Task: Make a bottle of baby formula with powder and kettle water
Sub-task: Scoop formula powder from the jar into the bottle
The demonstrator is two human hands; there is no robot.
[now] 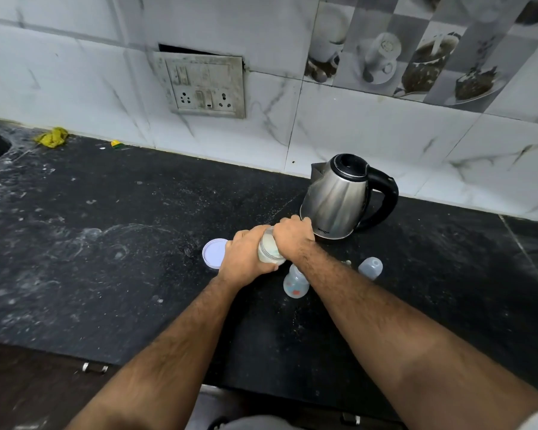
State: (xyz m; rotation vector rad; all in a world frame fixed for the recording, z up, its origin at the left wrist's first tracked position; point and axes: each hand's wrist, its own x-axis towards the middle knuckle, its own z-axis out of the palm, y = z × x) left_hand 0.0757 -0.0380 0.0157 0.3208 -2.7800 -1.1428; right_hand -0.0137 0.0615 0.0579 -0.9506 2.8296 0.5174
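Head view: black speckled stone counter, dusted with pale streaks, runs under a white marble-look tiled wall carrying a grimy switch and socket plate at 12 o'clock. Steel kettle with black lid and handle stands at about 1 o'clock from the hands, handle turned right, just beside the right knuckles. Left hand wraps its fingers round a clear powder jar, which is tilted and holds pale powder. Right hand sits curled over the jar's far end; what the fingers grip there is hidden, cannot tell. White round lid lies flat on the counter at 9 o'clock of the left hand, partly behind it. Clear baby bottle with coloured print stands at 5 o'clock of the jar, partly under the right forearm. Bottle's domed cap rests on the counter at 3 o'clock of the bottle, apart from it. Yellow cloth scrap lies far off at 10 o'clock by the wall.
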